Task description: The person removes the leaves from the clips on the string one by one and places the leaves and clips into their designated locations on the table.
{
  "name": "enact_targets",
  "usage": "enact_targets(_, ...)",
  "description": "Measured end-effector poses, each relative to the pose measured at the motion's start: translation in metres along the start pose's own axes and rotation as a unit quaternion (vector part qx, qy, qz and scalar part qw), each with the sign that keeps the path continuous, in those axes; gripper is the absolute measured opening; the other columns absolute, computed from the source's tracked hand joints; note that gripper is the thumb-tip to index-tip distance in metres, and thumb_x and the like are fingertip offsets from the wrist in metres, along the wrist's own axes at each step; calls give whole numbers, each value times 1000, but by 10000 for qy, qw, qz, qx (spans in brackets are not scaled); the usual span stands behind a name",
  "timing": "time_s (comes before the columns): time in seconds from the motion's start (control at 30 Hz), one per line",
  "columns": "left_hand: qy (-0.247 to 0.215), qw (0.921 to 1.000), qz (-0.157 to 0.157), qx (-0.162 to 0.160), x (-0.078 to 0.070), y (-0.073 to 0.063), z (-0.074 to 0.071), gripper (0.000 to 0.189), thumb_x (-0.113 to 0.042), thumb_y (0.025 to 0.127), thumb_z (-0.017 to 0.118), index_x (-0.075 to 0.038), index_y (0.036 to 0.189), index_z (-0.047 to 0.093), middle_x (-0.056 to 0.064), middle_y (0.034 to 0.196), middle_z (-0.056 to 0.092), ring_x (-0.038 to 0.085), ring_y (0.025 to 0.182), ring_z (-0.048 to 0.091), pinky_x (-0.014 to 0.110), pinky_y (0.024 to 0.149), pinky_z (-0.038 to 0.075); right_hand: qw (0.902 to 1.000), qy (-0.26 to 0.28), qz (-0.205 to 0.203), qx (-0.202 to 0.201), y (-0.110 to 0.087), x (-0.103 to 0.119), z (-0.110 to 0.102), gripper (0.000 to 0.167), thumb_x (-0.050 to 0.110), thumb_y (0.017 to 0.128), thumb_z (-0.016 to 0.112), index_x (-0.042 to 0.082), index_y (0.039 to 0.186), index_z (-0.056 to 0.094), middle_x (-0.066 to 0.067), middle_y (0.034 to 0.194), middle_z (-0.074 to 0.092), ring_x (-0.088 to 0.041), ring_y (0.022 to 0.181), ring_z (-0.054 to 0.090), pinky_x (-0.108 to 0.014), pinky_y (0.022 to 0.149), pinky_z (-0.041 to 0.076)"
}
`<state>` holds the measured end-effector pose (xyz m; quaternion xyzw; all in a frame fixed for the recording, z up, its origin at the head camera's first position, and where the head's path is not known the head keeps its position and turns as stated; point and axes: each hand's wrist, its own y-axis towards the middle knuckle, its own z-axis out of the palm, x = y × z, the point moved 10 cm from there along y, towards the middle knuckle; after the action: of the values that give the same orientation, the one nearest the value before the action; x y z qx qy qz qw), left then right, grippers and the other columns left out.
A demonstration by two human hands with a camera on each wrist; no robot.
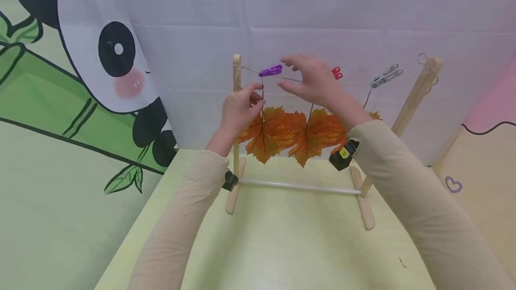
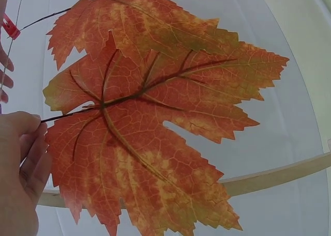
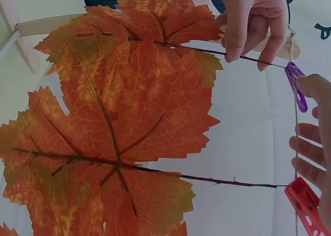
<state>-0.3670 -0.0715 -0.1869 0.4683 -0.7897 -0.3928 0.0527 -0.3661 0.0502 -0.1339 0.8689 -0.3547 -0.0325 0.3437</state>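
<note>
Left hand (image 1: 242,106) pinching the leftmost leaf (image 1: 264,140) by its dark stem (image 2: 67,114), right hand (image 1: 316,79) loosely spread beside the purple clip (image 1: 271,71)! The leaf hangs near the far edge of the counter (image 1: 306,236). Looks featherlight, floppy, its serrated rim likely easily creased; stem's the grip, just below that clip.

Beige sleeves (image 1: 407,182) meet black wrist cameras (image 1: 340,162).
</note>
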Motion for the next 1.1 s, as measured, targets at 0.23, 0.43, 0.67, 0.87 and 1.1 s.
enact_targets(0.23,41,9999,117,-105,-1,-1,-2,26,-13,84,63,-5,108,60,7,84,70,19,74,66,31,61,50,9997,-73,158,178,8,-1,13,47,28,86,62,4,125,52,-12,120,57,-25,100,56,-36,84,46)
enact_targets(0.43,48,9997,200,-148,-2,-1,-3,26,-13,84,63,-4,108,59,8,84,70,19,74,66,31,61,50,9998,-78,51,148,12,5,16,39,26,88,59,1,118,57,-13,108,62,-24,94,56,-35,82,45)
enact_targets(0.67,6,9996,218,-187,-3,-1,-3,25,-12,84,63,-4,108,60,8,83,70,19,73,66,31,60,49,9992,320,195,116,13,6,15,32,19,87,61,-1,111,61,-14,103,64,-23,91,57,-35,84,44)
enact_targets(0.87,-47,9996,182,-196,-1,-2,-2,25,-11,84,62,-4,107,60,8,82,70,20,73,66,32,60,49,9975,633,313,-51,14,6,14,26,13,85,63,-1,106,64,-13,99,65,-21,88,59,-34,84,44)
enact_targets(1.1,-65,9999,78,-135,4,-5,-1,24,-10,84,61,-4,108,60,7,82,70,20,73,66,33,63,49,9965,647,327,-410,14,9,7,22,10,82,65,-1,101,67,-12,95,67,-20,87,63,-30,83,47)
